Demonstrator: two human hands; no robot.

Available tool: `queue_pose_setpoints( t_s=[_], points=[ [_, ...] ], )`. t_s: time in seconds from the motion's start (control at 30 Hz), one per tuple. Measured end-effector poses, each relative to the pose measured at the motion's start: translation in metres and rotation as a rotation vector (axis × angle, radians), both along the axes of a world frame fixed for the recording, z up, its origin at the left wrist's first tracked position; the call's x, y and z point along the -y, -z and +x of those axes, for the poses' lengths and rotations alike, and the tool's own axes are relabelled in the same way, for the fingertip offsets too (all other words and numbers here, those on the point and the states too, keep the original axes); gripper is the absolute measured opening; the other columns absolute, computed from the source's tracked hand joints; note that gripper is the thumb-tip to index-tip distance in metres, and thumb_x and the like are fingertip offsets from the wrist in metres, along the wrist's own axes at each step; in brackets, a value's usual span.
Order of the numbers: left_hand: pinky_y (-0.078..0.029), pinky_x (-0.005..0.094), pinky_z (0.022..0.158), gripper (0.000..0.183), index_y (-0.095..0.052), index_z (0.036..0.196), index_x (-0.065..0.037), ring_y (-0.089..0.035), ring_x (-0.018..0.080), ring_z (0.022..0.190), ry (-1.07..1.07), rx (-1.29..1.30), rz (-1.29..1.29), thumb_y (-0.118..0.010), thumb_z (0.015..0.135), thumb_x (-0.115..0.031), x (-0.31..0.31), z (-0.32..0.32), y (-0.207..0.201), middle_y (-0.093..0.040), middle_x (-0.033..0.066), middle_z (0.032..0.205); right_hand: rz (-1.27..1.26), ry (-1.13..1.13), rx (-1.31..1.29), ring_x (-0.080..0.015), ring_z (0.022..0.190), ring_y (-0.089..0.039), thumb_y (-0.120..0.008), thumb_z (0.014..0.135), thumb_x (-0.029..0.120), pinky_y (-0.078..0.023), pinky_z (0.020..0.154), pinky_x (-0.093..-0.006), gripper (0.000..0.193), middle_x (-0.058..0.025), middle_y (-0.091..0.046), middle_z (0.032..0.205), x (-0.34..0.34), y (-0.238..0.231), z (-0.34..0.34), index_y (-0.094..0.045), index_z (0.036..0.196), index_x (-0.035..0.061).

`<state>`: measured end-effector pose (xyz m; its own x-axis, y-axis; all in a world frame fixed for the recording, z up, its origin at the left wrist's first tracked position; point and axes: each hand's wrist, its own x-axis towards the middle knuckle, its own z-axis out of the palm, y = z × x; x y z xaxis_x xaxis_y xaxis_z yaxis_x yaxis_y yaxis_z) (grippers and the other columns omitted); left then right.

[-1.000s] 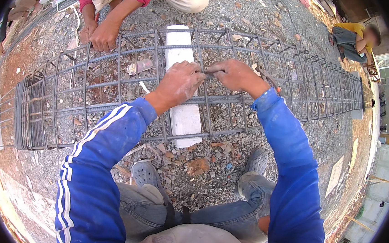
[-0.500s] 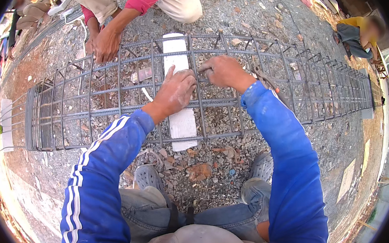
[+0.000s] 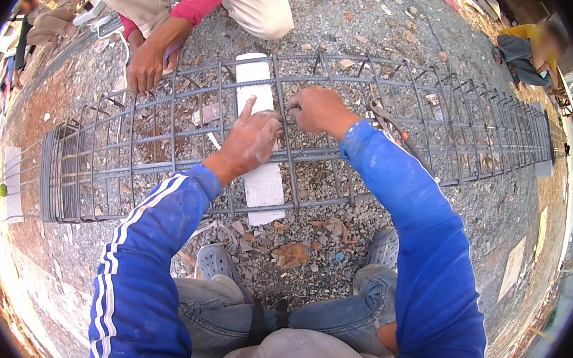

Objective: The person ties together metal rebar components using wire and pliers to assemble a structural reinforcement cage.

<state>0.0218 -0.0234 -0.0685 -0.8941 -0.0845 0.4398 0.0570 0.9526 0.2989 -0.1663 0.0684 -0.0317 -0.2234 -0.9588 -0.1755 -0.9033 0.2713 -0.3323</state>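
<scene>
A long rebar cage (image 3: 184, 165) of lengthwise bars and square stirrups lies across in front of me. My left hand (image 3: 251, 141) is over its middle, fingers curled at a stirrup crossing and thumb pointing up. Just right of the same stirrup, my right hand (image 3: 321, 110) is closed, with thumb and forefinger pinched together close to the bars. Whatever is between the fingers of either hand is too small or hidden to make out. A pair of pincers (image 3: 401, 133) rests on the cage beside my right wrist. Beneath the cage lies a white block (image 3: 263, 187).
Across the cage squats a co-worker in a red sleeve, a hand (image 3: 145, 70) at the far bars. Another person in yellow (image 3: 523, 36) sits at the far right. Tight-packed stirrups (image 3: 54, 174) stand at the cage's left end. Gravel and rubble (image 3: 292, 254) cover the ground.
My right hand has drawn its fingers in from a more outstretched forefinger to a pinch. The co-worker's hands have shifted on the far side. The view has moved slightly.
</scene>
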Motion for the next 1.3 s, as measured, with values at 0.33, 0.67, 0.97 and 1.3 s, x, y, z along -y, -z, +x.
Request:
queue_pose_setpoints(
  t_s=[0.33, 0.67, 0.97, 1.3],
  points=[
    [-0.039, 0.0432, 0.083, 0.013, -0.059, 0.09, -0.005, -0.054, 0.0295, 0.093, -0.202, -0.093, -0.065, -0.066, 0.079, -0.007, -0.02, -0.006, -0.014, -0.058, 0.0094, 0.094, 0.045, 0.059, 0.034, -0.0324, 0.098, -0.066, -0.066, 0.079, 0.033, -0.053, 0.085, -0.0441, 0.023, -0.0133, -0.07, 0.103, 0.007, 0.001, -0.015, -0.076, 0.096, 0.0205],
    [-0.035, 0.0461, 0.093, 0.01, -0.066, 0.085, -0.008, -0.052, 0.0304, 0.104, -0.535, 0.032, 0.315, -0.067, 0.081, -0.018, -0.046, -0.008, -0.002, -0.06, 0.0092, 0.098, 0.148, -0.026, 0.065, -0.0341, 0.087, -0.068, -0.069, 0.076, 0.036, -0.053, 0.081, -0.0448, 0.025, -0.0159, -0.071, 0.09, 0.023, 0.015, -0.02, -0.077, 0.09, 0.017],
    [-0.039, 0.0453, 0.084, 0.01, -0.061, 0.083, -0.004, -0.053, 0.0335, 0.091, -0.337, -0.037, 0.252, -0.065, 0.082, -0.014, -0.021, -0.011, -0.002, -0.057, 0.0129, 0.091, -0.005, 0.014, 0.053, -0.0369, 0.083, -0.067, -0.071, 0.075, 0.03, -0.053, 0.081, -0.0455, 0.021, -0.0176, -0.07, 0.088, 0.008, -0.027, -0.014, -0.077, 0.089, 0.0157],
    [-0.044, 0.0433, 0.089, 0.016, -0.059, 0.092, -0.001, -0.056, 0.0334, 0.1, 0.263, -0.16, -0.132, -0.064, 0.078, -0.007, 0.025, -0.03, -0.015, -0.058, 0.0137, 0.103, -0.174, 0.014, 0.097, -0.0412, 0.075, -0.064, -0.064, 0.08, 0.024, -0.052, 0.073, -0.0491, 0.018, -0.0197, -0.067, 0.077, -0.046, -0.022, 0.032, -0.071, 0.077, 0.0082]
  ],
)
